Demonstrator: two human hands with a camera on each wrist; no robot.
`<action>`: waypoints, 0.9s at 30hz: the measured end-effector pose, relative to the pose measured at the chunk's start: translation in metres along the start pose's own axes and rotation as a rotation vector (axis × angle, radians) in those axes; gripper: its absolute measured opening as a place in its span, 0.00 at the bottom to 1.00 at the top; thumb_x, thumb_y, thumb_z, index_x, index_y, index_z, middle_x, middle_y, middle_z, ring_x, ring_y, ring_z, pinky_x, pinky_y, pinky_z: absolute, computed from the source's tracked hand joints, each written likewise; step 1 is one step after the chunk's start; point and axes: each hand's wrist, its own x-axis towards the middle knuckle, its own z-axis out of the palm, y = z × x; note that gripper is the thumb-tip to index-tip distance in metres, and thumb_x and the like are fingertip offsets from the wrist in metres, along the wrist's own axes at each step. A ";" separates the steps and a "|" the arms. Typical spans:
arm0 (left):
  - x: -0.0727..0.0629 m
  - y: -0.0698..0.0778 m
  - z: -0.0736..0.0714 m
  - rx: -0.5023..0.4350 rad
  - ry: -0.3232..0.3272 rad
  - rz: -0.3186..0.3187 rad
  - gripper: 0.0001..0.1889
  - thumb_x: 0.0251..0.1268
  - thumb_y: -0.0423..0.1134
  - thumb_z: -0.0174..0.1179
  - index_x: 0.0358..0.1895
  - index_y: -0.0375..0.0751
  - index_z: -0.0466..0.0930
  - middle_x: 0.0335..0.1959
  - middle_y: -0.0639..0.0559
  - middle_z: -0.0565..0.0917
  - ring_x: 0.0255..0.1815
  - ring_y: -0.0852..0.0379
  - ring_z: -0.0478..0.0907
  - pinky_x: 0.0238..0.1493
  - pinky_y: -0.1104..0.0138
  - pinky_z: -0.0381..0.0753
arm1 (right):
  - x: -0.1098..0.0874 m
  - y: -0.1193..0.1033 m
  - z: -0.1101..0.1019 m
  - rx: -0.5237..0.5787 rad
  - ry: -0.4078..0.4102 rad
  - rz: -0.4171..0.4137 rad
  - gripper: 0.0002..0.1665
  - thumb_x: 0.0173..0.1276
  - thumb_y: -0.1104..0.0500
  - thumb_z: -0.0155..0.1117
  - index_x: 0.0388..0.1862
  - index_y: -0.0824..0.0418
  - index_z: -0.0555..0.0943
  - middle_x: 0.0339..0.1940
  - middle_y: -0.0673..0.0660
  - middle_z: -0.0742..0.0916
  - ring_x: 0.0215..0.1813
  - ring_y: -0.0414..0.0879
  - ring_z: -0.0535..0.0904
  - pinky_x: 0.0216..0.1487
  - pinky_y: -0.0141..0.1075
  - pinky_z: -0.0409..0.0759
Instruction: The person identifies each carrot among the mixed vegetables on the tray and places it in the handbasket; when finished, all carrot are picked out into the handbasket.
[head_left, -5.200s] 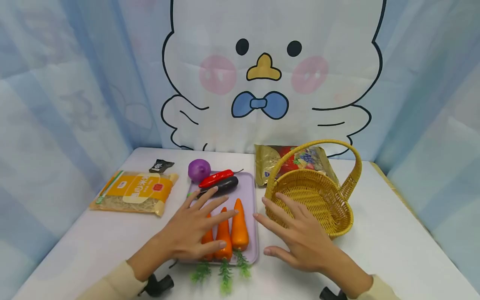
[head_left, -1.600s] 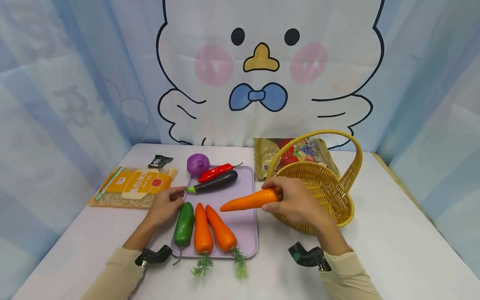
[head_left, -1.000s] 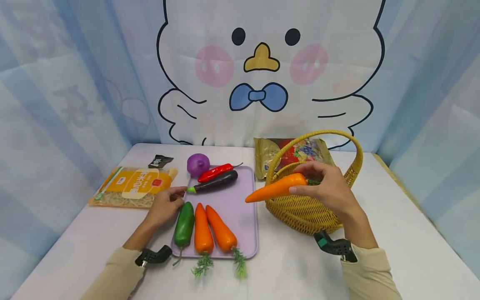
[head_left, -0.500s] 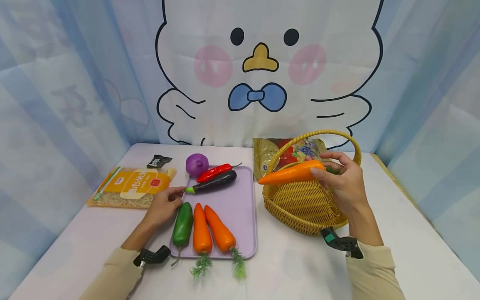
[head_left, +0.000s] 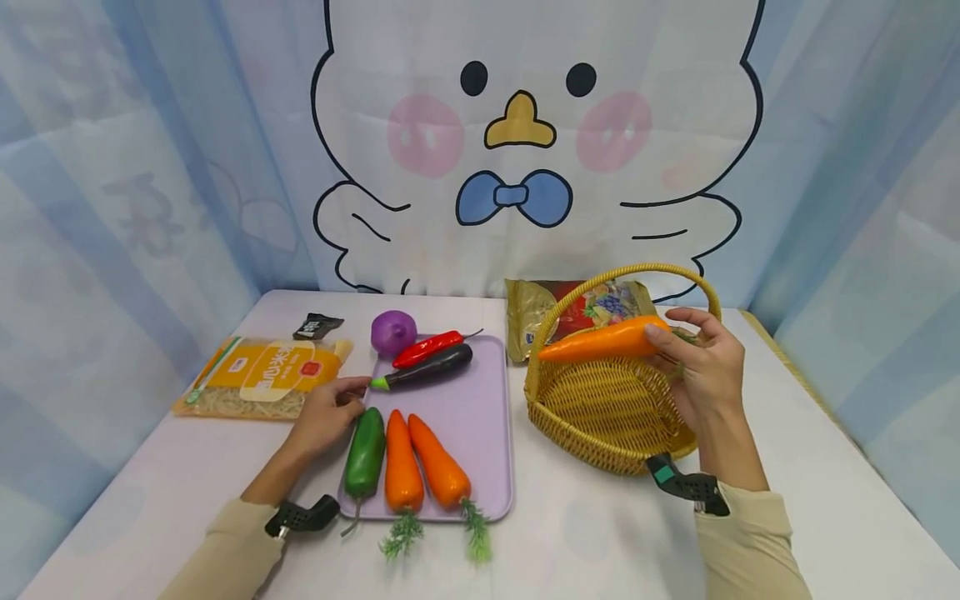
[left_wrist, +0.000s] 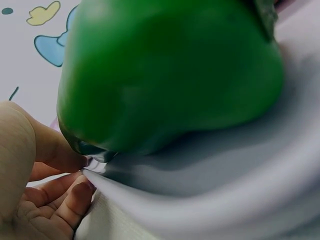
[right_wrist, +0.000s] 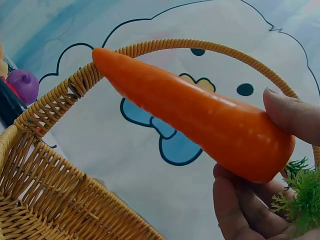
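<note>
My right hand (head_left: 708, 362) pinches an orange carrot (head_left: 600, 340) by its thick end, thumb above and fingers beneath. The carrot is level over the wicker basket (head_left: 592, 446), below the arched handle, its tip pointing left; green leaves (right_wrist: 305, 195) show by my palm. At the left edge of the lilac tray (head_left: 487, 425), my left hand (head_left: 326, 414) pinches the rim between thumb and fingers. Beside it lies a green pepper (head_left: 365, 454), large in the left wrist view. Two more carrots (head_left: 438, 462) lie on the tray, along with an eggplant (head_left: 431, 367) and a red chili (head_left: 427, 348).
A purple onion (head_left: 393, 333) sits at the tray's far left corner. Left of the tray lie an orange-and-clear food bag (head_left: 262, 379) and a small black packet (head_left: 317, 326). Behind the basket is a gold-and-red package (head_left: 528, 317). A cartoon curtain (head_left: 517, 250) hangs behind the table.
My right hand has taken one of the three carrots from the tray and carried it right, up over the basket. My left hand moved from above the vegetables to the tray's left rim and stays there.
</note>
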 end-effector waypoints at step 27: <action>-0.003 0.002 0.001 -0.002 -0.006 -0.017 0.26 0.64 0.27 0.52 0.67 0.32 0.76 0.58 0.33 0.81 0.50 0.45 0.78 0.53 0.57 0.79 | 0.016 0.037 0.005 -0.703 -0.034 0.117 0.28 0.65 0.51 0.73 0.56 0.68 0.78 0.58 0.63 0.77 0.35 0.42 0.85 0.40 0.36 0.86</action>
